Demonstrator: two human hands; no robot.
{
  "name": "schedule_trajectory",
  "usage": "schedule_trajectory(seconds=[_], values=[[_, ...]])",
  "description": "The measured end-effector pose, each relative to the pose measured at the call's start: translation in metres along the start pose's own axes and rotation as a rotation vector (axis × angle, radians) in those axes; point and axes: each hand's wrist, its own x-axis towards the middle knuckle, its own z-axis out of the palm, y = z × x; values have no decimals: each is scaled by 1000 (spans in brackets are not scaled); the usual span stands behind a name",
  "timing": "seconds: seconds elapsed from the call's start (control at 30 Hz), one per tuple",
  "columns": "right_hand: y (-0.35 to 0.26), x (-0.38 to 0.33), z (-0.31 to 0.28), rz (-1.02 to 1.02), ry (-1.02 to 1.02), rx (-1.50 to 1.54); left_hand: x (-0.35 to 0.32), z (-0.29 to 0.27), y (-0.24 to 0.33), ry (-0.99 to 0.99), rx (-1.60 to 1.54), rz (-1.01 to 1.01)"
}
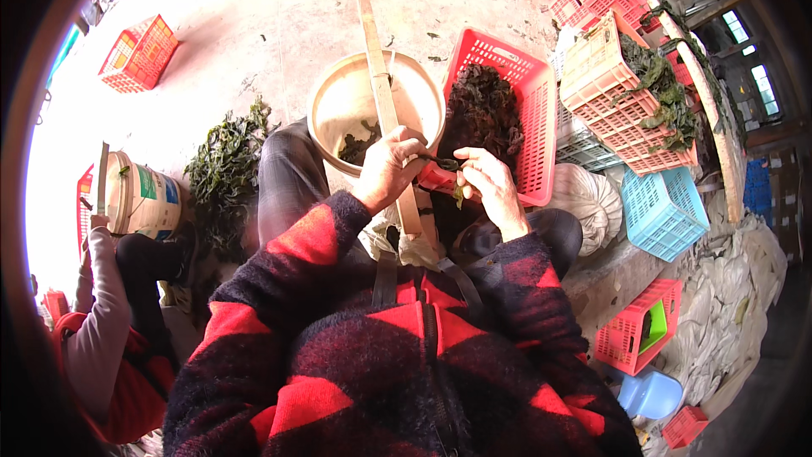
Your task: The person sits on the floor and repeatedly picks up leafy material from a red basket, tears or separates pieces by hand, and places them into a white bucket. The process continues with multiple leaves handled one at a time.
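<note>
My left hand (pixel 389 171) is closed by a wooden slat (pixel 377 68) that lies across a white bucket (pixel 318 123) between my knees. A dark strip of seaweed (pixel 441 161) runs from its fingers to my right hand (pixel 492 189), whose fingers pinch the other end. A small yellow-green piece hangs below the right fingertips. Inside the bucket lies some dark green seaweed (pixel 359 147). Just beyond my right hand stands a red crate (pixel 536 110) with a heap of dark brown seaweed (pixel 484 114) in it.
A pile of green seaweed (pixel 227 173) lies on the floor at left. Beyond it a person (pixel 106 322) sits by another bucket (pixel 148 199). At right are an orange crate (pixel 613 89) draped with seaweed, a light-blue crate (pixel 664 211), a white sack (pixel 585 207) and a smaller red crate (pixel 622 334).
</note>
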Motion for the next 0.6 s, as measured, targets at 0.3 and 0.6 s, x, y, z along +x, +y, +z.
schedule_trajectory(seconds=[0.3,0.6], values=[[-19,-1,21,-119,95,-260,2,-8,29,16,141,108],[-9,16,25,-342,4,-635,-2,-4,4,-237,-236,-450]])
